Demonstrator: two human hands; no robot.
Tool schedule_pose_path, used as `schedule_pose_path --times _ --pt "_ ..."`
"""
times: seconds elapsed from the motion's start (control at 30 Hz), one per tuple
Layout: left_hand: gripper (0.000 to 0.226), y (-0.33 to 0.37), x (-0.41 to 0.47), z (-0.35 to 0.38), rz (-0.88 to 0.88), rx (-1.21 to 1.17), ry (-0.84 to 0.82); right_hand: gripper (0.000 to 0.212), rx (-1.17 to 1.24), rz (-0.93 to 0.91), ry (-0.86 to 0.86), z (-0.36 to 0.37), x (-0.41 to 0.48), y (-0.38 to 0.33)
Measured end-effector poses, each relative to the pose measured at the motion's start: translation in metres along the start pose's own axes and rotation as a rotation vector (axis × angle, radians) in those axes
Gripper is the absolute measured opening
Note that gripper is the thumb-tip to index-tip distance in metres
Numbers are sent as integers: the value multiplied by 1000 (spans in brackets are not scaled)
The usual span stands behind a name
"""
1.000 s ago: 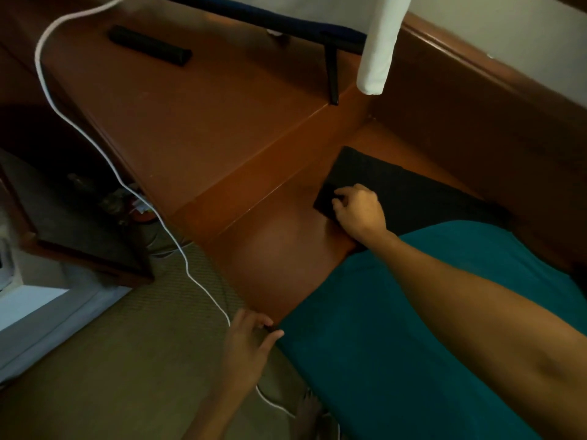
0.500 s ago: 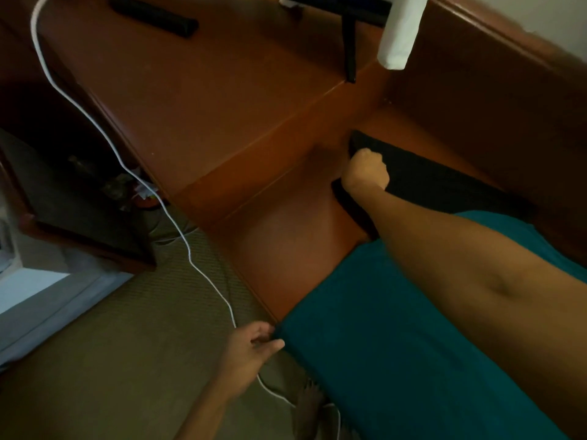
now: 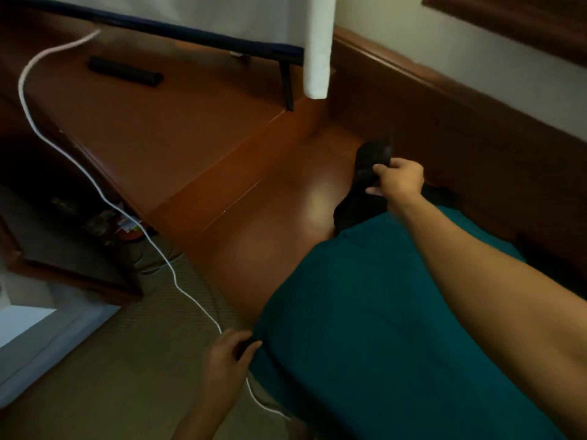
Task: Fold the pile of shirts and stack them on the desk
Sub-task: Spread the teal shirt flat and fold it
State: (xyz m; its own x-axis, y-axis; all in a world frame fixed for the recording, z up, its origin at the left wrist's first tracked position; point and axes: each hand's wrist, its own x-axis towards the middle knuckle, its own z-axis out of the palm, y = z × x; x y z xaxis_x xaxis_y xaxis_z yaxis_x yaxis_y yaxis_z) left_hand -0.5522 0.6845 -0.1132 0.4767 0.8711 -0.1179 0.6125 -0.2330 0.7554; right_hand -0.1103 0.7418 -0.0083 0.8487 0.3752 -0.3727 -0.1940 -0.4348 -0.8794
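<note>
Right hand (image 3: 401,182) grips black shirt (image 3: 365,185) — left hand (image 3: 227,354) pinches teal shirt (image 3: 365,328).

At centre right the right hand (image 3: 401,182) grips a bunched black shirt (image 3: 365,173), lifting its upper end off the desk (image 3: 270,230). A teal shirt (image 3: 365,328) fills the lower right, spread over the desk's edge. At bottom centre the left hand (image 3: 224,357) pinches its near corner. A white cable (image 3: 95,185) runs from upper left down to that hand. A black remote (image 3: 125,71) lies on the desk's raised part at upper left. A white cloth (image 3: 317,46) hangs at top centre, and carpet (image 3: 95,376) fills the lower left.
</note>
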Motion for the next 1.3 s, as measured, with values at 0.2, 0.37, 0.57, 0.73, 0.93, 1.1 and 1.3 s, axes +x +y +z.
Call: schedule_pose_path --times 0.2,0.37,0.57,0.73,0.93,1.1,1.3 --pt "30 37 -41 10 340 85 70 39 277 53 108 -98 -17 28" --pt "33 38 -75 35 408 146 176 34 379 235 184 -169 -35 76" --pt "27 27 -87 56 411 200 135 54 345 445 189 -195 -38 122" --pt "40 28 -90 63 401 235 91 57 294 404 207 -195 -40 123" --pt "23 59 -106 56 403 218 241 51 405 230 155 -212 -52 92" --pt "27 61 -120 67 406 178 206 50 406 156 213 -242 -63 99" --pt "58 36 -127 97 317 205 126 54 272 316 246 -248 -60 146"
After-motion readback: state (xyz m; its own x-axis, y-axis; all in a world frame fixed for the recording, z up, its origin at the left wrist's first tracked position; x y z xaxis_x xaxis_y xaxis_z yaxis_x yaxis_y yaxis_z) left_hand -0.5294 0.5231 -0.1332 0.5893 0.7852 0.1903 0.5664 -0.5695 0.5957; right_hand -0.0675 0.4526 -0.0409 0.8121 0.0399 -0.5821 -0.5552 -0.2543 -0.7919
